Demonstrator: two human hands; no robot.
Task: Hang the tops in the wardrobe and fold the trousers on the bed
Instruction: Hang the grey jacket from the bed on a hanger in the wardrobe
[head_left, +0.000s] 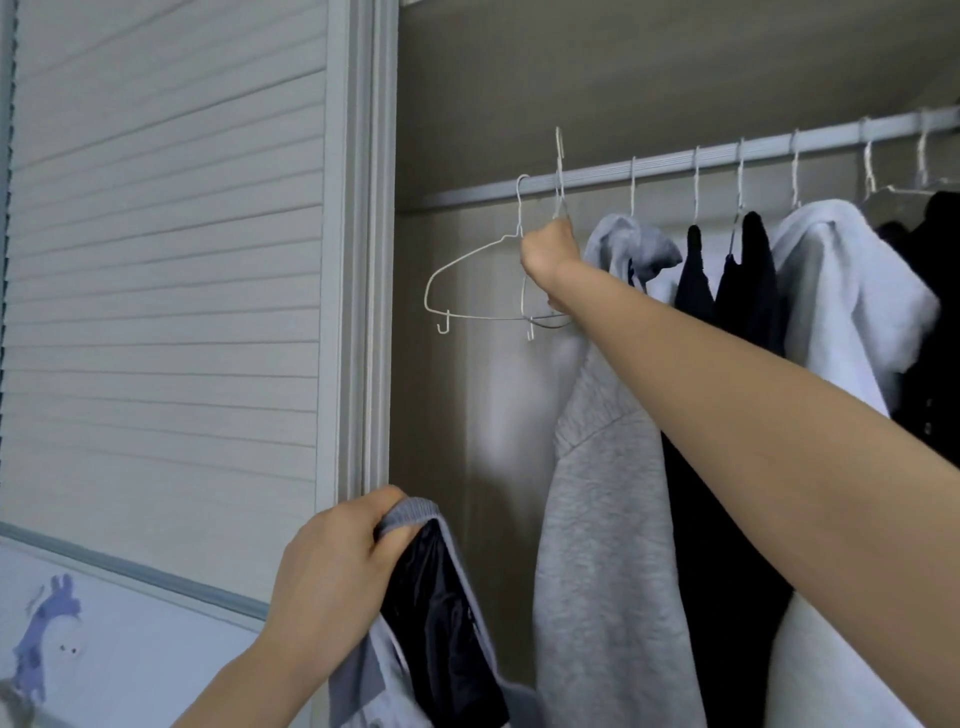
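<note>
The right hand (550, 249) grips a wire hanger (559, 171) lifted off the wardrobe rail (675, 161). The left hand (337, 566) clutches a grey top (415, 623) low by the door. Hanging step: next, thread hanger into top.

Domestic bedroom, judged a home. Built-in wardrobe (675, 78) with sliding louvred door (166, 260), hanging rail (675, 158) carrying wire hangers (483, 280), a grey sweatshirt (608, 493) and dark garments (727, 291). Cartoon print (47, 639) at lower left, possibly on a lower door panel.
</note>
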